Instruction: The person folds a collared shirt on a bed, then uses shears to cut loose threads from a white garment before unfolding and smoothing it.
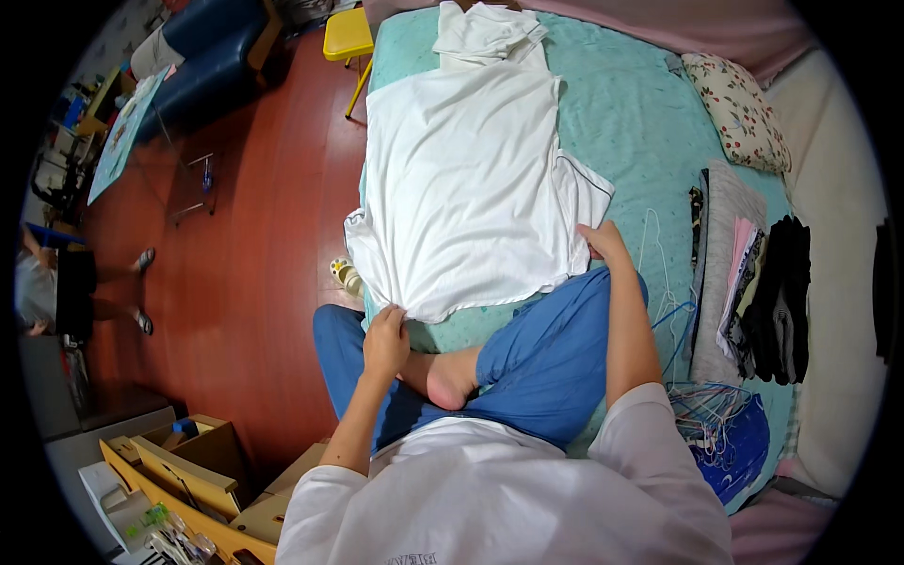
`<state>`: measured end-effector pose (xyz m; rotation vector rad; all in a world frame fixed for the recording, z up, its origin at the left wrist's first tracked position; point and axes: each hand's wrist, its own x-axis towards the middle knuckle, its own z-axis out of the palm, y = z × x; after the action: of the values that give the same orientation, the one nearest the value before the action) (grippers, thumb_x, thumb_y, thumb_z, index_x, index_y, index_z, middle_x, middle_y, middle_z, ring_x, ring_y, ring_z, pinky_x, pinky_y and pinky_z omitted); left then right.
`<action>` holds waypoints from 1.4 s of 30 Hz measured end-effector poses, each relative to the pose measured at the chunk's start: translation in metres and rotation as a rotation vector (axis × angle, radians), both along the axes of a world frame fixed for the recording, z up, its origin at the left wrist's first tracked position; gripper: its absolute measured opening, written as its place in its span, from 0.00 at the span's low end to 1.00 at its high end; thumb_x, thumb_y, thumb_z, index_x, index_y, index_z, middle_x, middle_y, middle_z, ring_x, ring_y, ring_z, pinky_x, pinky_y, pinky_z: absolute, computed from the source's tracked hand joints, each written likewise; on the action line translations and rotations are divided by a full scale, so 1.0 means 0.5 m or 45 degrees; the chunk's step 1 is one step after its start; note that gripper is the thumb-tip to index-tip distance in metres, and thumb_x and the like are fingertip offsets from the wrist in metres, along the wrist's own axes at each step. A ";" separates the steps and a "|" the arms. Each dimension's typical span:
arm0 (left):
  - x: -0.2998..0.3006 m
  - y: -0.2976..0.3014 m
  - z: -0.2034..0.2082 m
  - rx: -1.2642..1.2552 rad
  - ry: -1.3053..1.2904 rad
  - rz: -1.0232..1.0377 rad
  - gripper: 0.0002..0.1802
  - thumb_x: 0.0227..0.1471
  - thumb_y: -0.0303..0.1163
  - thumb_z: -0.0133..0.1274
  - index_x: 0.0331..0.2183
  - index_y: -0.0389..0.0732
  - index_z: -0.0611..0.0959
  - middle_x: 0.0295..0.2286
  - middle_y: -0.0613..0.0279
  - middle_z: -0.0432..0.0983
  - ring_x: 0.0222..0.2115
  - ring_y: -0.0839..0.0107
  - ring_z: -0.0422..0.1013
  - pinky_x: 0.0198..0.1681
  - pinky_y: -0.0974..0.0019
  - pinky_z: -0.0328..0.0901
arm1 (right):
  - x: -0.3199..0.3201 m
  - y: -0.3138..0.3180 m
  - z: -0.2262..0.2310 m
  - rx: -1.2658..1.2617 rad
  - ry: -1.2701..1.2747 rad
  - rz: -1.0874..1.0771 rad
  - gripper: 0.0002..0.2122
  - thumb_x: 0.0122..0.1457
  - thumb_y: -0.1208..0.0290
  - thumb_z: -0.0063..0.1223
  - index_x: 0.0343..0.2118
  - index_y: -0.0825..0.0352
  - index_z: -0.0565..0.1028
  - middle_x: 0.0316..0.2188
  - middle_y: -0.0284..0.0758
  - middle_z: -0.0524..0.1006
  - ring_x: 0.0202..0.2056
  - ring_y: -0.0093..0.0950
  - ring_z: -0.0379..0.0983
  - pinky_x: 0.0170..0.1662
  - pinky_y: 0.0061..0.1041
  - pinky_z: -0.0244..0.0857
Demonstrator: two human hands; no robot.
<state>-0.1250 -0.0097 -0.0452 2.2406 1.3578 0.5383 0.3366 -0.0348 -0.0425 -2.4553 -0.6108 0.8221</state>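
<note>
A white T-shirt (471, 179) with a dark line along its sleeve edge lies spread on the bed, wrinkled across its middle. At its near left corner, my left hand (385, 344) pinches the cloth between thumb and fingers. My right hand (605, 247) grips the near right edge, close below the sleeve; its fingertips are partly hidden by the cloth. Beyond the T-shirt, another bunched white garment (490, 36) lies at the far end of the bed. I sit cross-legged at the near edge of the shirt.
Folded clothes (753, 292) lie in a row on the right of the bed, with loose hangers (711, 419) nearer me. A flowered pillow (739, 111) is at the far right. Left are a yellow stool (348, 36), an open drawer (188, 471) and another person (71, 292).
</note>
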 end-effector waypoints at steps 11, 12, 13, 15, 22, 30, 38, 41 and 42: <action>-0.007 0.037 0.078 -0.094 -0.421 0.151 0.06 0.43 0.17 0.54 0.29 0.32 0.77 0.27 0.48 0.76 0.29 0.53 0.75 0.34 0.61 0.68 | 0.025 -0.128 0.090 1.054 -0.090 -0.520 0.16 0.50 0.67 0.53 0.36 0.77 0.75 0.31 0.42 0.78 0.30 0.31 0.75 0.36 0.31 0.67; -0.010 0.035 0.085 -0.094 -0.415 0.142 0.06 0.43 0.17 0.53 0.29 0.32 0.77 0.27 0.48 0.76 0.29 0.54 0.75 0.34 0.61 0.68 | 0.030 -0.151 0.089 0.861 -0.390 -0.345 0.16 0.49 0.67 0.53 0.36 0.77 0.75 0.31 0.45 0.78 0.31 0.35 0.75 0.37 0.34 0.67; -0.016 0.031 0.090 -0.091 -0.405 0.137 0.06 0.43 0.17 0.53 0.29 0.33 0.77 0.26 0.48 0.76 0.29 0.54 0.75 0.33 0.61 0.68 | 0.018 -0.164 0.099 0.858 -0.392 -0.351 0.16 0.49 0.67 0.53 0.36 0.77 0.75 0.31 0.45 0.78 0.31 0.35 0.75 0.37 0.34 0.67; -0.031 0.020 0.089 -0.157 -0.405 0.133 0.04 0.43 0.19 0.53 0.27 0.32 0.77 0.25 0.49 0.75 0.28 0.54 0.74 0.32 0.61 0.68 | -0.024 -0.172 0.146 0.506 -0.750 -0.234 0.16 0.47 0.67 0.52 0.34 0.76 0.75 0.31 0.51 0.78 0.32 0.45 0.76 0.38 0.38 0.68; -0.038 0.003 0.050 -0.483 -0.065 -0.003 0.06 0.42 0.25 0.54 0.26 0.33 0.79 0.24 0.48 0.76 0.27 0.54 0.74 0.31 0.57 0.67 | -0.059 -0.159 0.223 -0.124 -0.648 -0.141 0.19 0.46 0.73 0.50 0.42 0.72 0.65 0.42 0.53 0.73 0.45 0.51 0.70 0.47 0.43 0.64; -0.010 0.054 0.103 -0.641 0.351 -0.280 0.11 0.48 0.35 0.54 0.28 0.37 0.82 0.26 0.50 0.78 0.30 0.55 0.75 0.32 0.57 0.68 | -0.011 -0.079 0.103 -0.001 -1.094 0.305 0.25 0.45 0.72 0.55 0.50 0.63 0.67 0.51 0.47 0.68 0.53 0.43 0.64 0.53 0.39 0.61; 0.001 0.071 -0.028 -0.280 -0.127 0.323 0.10 0.48 0.31 0.55 0.32 0.35 0.79 0.31 0.51 0.77 0.28 0.56 0.74 0.32 0.59 0.68 | -0.033 -0.033 0.047 -0.309 -0.647 0.526 0.19 0.44 0.72 0.55 0.43 0.60 0.71 0.46 0.45 0.70 0.50 0.43 0.65 0.52 0.39 0.62; -0.045 0.088 -0.148 -0.420 -0.418 0.671 0.14 0.48 0.32 0.56 0.35 0.30 0.76 0.31 0.53 0.74 0.27 0.63 0.72 0.31 0.62 0.68 | -0.045 -0.022 0.043 -0.307 -0.725 0.542 0.19 0.44 0.72 0.55 0.43 0.61 0.71 0.48 0.45 0.68 0.50 0.44 0.64 0.53 0.39 0.60; -0.055 0.095 -0.180 -0.422 -0.423 0.817 0.17 0.49 0.35 0.56 0.35 0.30 0.76 0.29 0.58 0.74 0.26 0.70 0.70 0.28 0.67 0.66 | -0.046 -0.017 0.038 -0.306 -0.722 0.555 0.19 0.44 0.72 0.55 0.43 0.61 0.71 0.48 0.45 0.68 0.50 0.44 0.64 0.53 0.39 0.60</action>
<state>-0.1527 0.0378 -0.1355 1.3590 1.8125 0.7846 0.3137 -0.0433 -0.0235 -2.8345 -1.3549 0.3402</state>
